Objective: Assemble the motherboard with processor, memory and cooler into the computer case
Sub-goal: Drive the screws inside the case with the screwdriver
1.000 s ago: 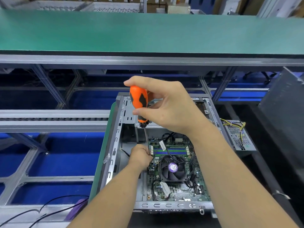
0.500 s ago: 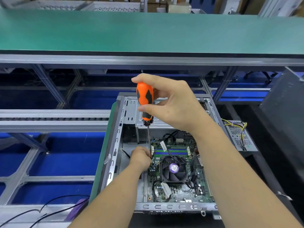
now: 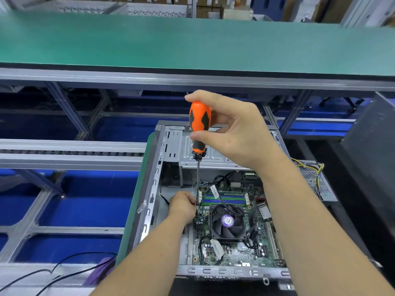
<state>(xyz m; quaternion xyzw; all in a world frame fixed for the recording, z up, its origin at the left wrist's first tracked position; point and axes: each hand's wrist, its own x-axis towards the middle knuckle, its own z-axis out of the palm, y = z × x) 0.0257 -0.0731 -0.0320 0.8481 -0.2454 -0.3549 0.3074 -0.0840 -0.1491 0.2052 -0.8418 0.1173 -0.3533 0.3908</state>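
Motherboard [image 3: 235,238] sits in the case [image 3: 154,210], lower centre. Right hand [image 3: 233,133] pinches the screwdriver [image 3: 199,127] handle; left hand [image 3: 181,207] curls round the shaft tip. Keep shaft vertical, light pressure, avoid slipping onto the board.

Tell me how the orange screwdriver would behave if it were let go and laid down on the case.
The screwdriver would probably roll: its handle looks rounded and bulbous. It is likely top-heavy, with a fat handle over a thin shaft, so standing on its tip it would tip once the right hand lets go. The steel shaft looks stiff, not bendy, and the black grip patches suggest that it is not slippery.
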